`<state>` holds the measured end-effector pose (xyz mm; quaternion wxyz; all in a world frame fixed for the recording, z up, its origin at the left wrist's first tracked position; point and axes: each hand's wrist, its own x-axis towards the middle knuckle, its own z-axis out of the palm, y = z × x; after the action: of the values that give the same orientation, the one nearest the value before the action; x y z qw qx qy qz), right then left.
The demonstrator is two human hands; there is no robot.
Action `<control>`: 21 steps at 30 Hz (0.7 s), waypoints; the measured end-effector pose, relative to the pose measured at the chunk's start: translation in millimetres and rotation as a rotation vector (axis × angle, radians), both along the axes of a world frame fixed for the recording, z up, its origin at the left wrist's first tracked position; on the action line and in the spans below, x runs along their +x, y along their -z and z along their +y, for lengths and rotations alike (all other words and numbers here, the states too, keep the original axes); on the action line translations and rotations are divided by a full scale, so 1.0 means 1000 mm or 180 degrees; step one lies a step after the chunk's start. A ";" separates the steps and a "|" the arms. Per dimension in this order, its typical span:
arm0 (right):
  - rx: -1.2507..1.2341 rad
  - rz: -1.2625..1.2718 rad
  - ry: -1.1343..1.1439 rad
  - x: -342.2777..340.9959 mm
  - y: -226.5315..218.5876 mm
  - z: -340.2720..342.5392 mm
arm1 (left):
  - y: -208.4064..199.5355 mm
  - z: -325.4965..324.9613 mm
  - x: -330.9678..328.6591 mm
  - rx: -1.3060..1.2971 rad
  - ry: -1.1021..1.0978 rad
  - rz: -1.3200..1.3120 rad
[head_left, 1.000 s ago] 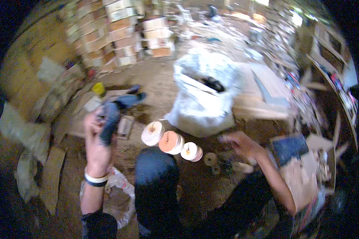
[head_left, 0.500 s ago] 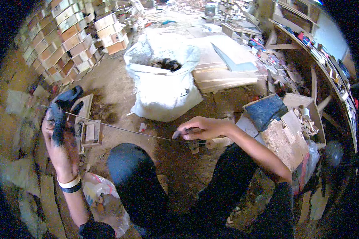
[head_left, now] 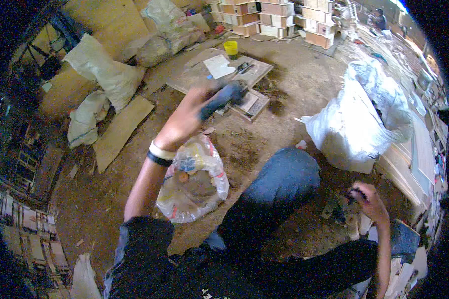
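My left hand (head_left: pixel 197 112), with dark blue wraps on its fingers and bands at the wrist, is stretched forward over a wooden board (head_left: pixel 257 70) and a small shallow wooden tray (head_left: pixel 254 107). Motion smears its fingers, so what they hold, if anything, does not show. Low on the right, beyond my knee, my right hand (head_left: pixel 375 202) is closed, with something dark at its fingers that I cannot make out. Just below it on the ground is a pale round-ended wooden piece (head_left: pixel 352 219). No thin rod can be made out between the hands.
On the board stand a yellow cup (head_left: pixel 230 48) and a pale sheet (head_left: pixel 218 66). An open clear plastic bag (head_left: pixel 217 192) lies beneath my left forearm. A big white sack (head_left: pixel 336 124) stands at right; stuffed sacks (head_left: pixel 110 72) lean at left. Wooden blocks (head_left: pixel 277 17) are stacked behind.
The view has swung left. My left hand has moved from holding up one end of a thin rod to reaching over the board. The rod stretched between both hands no longer shows.
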<state>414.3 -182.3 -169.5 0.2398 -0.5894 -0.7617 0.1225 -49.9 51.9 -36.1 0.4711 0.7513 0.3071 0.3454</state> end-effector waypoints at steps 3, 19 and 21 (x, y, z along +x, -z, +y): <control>-0.0498 0.0517 0.0606 0.000 -0.010 0.003 | 0.076 -0.012 -0.086 0.0019 0.0139 0.1314; -0.0175 0.0181 0.0933 0.000 -0.015 -0.004 | 0.378 0.020 -0.180 0.0053 -0.1855 0.3809; -0.0530 0.0191 0.0964 0.005 -0.014 -0.001 | 0.380 0.022 -0.183 0.0078 -0.1879 0.3811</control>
<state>418.9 -183.7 -155.7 0.2284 -0.7113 -0.6439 0.1652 -232.8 74.0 -416.0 0.0964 0.7031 0.7044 -0.0134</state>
